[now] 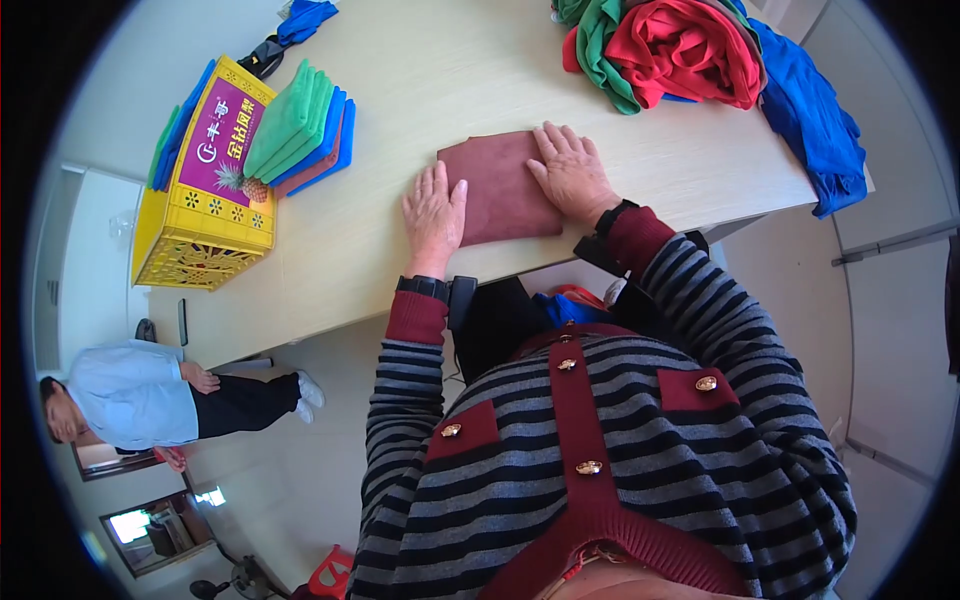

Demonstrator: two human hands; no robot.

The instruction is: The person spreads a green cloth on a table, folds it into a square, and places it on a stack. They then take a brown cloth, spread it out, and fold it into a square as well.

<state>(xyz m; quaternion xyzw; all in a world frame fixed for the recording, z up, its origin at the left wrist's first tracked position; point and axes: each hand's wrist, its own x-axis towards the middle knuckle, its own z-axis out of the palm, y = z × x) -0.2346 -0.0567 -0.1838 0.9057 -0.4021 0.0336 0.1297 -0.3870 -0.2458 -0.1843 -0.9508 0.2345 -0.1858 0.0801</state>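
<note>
Our left hand (434,215) lies flat with fingers together on the left edge of a folded brown cloth (498,186), and our right hand (571,172) presses flat, fingers slightly spread, on its right side. We see the cloth lying near the front edge of the pale table (400,80), between a stack of folded cloths (300,130) and a heap of loose ones (680,45).

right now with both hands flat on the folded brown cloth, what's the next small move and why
Probably lift the folded brown cloth onto the stack of folded cloths by the yellow crate: it looks neatly folded, pressed flat under the left hand and right hand.
</note>
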